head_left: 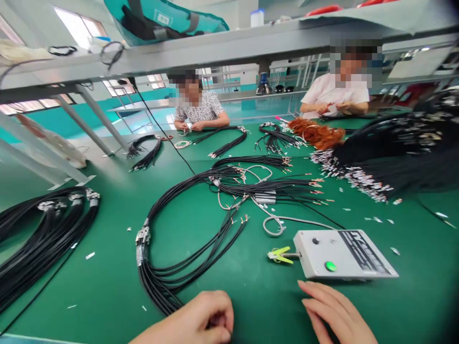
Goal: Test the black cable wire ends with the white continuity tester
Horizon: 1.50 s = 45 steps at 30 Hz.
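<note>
My left hand [201,317] is at the bottom centre with its fingers curled in; nothing shows between them. Beside it, a looped bundle of black cables [154,282] passes behind the hand and bends up to the left, with silvery connectors [142,235]. My right hand [333,310] is at the lower right, its fingers apart and holding nothing, just below a grey box [344,255] with a lit green button [330,266]. A yellow-green clip [281,255] sticks out from the box's left side. More black cables with bare copper ends [315,184] lie farther back.
Thick black cable bundles lie on the green table [107,286] at left [53,239] and right [394,153]. A grey cord [304,220] curls behind the box. Two people sit across the table [201,110] [335,98]. A raised shelf [215,50] spans above.
</note>
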Available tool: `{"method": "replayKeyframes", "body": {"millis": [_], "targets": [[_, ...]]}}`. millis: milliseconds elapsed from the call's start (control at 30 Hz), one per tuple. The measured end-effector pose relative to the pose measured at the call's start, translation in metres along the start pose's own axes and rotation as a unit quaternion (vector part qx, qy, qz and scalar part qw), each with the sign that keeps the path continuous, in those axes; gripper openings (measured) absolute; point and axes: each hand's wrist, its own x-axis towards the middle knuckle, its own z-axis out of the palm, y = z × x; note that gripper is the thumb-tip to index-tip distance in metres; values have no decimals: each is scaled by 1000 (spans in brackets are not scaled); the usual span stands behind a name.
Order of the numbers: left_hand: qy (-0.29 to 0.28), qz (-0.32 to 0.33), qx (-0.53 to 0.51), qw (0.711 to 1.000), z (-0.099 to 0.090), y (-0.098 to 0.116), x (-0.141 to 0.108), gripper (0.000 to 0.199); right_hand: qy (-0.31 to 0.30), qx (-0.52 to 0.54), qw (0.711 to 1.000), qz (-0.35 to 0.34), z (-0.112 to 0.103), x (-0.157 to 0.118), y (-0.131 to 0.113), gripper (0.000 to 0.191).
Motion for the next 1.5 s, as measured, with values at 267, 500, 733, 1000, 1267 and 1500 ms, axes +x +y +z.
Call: {"method": "replayKeyframes", "body": {"millis": [267,500,733,1000,1267,1500], "targets": [[65,3,-93,994,2,50,23,11,-86,313,858,398,11,17,-48,20],[117,41,-147,981,11,72,48,20,-50,506,724,467,12,39,-52,30],[170,50,-170,969,13,69,49,16,-9,576,632,518,27,47,-53,32],[260,74,-169,948,20,68,50,13,10,588,604,539,24,45,-54,31],[303,78,-164,935,23,70,53,15,35,622,565,540,30,49,-61,30],[256,18,-299,919,17,80,52,11,52,671,494,551,38,48,-66,29]]}}
